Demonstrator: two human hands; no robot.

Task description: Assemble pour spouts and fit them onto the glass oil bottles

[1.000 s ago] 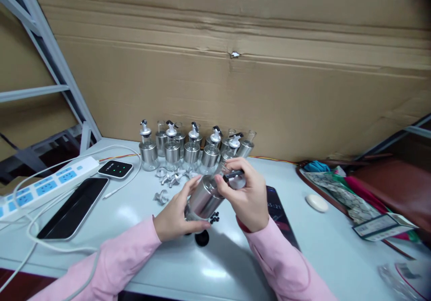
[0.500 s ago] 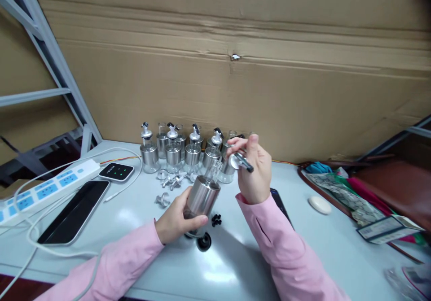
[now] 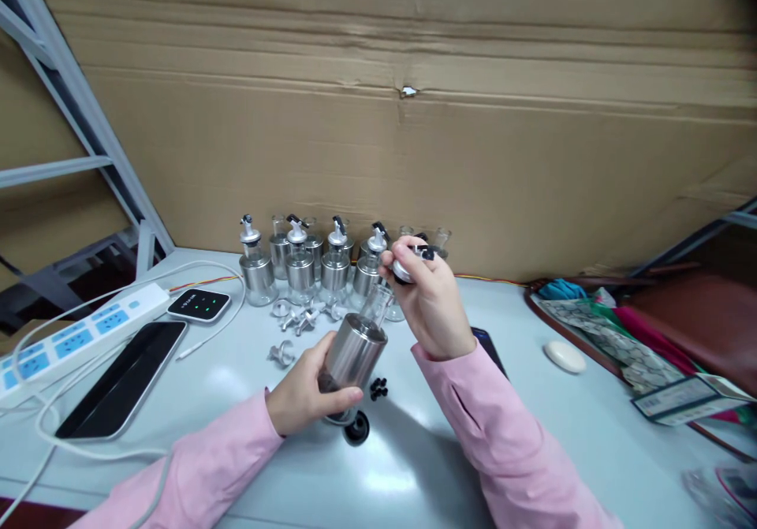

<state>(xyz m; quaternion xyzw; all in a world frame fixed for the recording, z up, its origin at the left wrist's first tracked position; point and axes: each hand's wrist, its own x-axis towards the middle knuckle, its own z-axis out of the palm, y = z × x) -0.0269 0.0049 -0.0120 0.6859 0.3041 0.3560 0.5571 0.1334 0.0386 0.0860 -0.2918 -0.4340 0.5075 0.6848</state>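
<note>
My left hand (image 3: 311,387) is wrapped round a steel-and-glass bottle (image 3: 356,348), which tilts to the right with its bare glass neck up. Just above the neck, my right hand (image 3: 429,296) pinches a silver pourer top (image 3: 404,270) with a black lever; the top and neck look apart. Beneath the bottle's base lies a round black part (image 3: 356,428), and beside it small black caps (image 3: 378,389). Loose silver pourer parts (image 3: 306,320) lie behind my left hand. Similar bottles (image 3: 300,270) stand in rows at the back, several with pourer tops on.
On the left are a power strip (image 3: 83,340), a black tray (image 3: 124,379), a small device with green lights (image 3: 199,305) and white cables. A phone (image 3: 490,349), a white oval object (image 3: 564,356), a box (image 3: 689,399) and a brown bag (image 3: 698,324) lie right. Cardboard (image 3: 378,143) stands behind.
My right hand has turned and moved left, bringing the pourer top over the bottle neck. My left hand still holds the bottle at nearly the same tilt. The view has shifted slightly.
</note>
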